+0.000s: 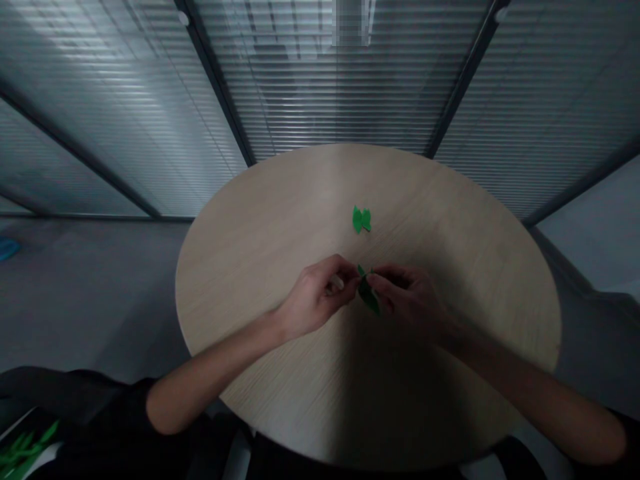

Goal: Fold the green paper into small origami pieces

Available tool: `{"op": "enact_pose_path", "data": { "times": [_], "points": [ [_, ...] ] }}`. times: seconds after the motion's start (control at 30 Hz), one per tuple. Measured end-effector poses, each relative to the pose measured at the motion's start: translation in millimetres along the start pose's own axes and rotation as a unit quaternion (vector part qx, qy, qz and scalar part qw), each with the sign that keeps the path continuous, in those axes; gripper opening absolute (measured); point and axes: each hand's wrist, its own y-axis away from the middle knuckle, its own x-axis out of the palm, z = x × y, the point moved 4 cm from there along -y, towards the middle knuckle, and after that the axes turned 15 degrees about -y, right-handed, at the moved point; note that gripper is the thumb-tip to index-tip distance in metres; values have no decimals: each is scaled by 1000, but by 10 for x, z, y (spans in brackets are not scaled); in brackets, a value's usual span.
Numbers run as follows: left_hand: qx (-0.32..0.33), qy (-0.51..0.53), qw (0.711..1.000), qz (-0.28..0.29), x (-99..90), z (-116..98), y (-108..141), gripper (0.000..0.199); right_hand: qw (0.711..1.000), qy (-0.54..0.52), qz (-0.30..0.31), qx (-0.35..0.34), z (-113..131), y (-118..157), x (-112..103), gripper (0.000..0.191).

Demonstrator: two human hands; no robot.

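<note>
Above the middle of the round wooden table [280,200], my two hands meet at a small green leaf-shaped piece [369,297]. My left hand [320,293] pinches its upper left edge between thumb and fingertips. From the other side, my right hand [407,297] closes on it with thumb and forefinger, near a thin stem-like bit. The piece hangs tilted between the fingers, its pointed end down to the right. Beyond my hands, bright green leaf pieces [361,219] lie side by side on the table, too small to tell whether they are joined.
Glass panels with blinds [340,100] and dark frames stand behind the table's far edge. At the lower left, more green leafy things [30,450] sit beside my arm. A blue round object [8,249] rests on the grey floor at the far left.
</note>
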Motion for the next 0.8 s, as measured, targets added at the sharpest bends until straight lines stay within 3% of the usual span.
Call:
{"op": "enact_pose_path", "data": {
  "times": [0.33,0.63,0.8],
  "points": [
    [12,-5,1000,2,10,-11,0,13,999,20,-6,-47,30,0,-19,28],
    [-27,-4,999,39,52,8,-1,20,1000,-6,-16,21,-35,-31,-61,31],
    [-45,7,998,42,60,19,-4,20,1000,2,-4,7,12,-20,0,29]
  ]
}}
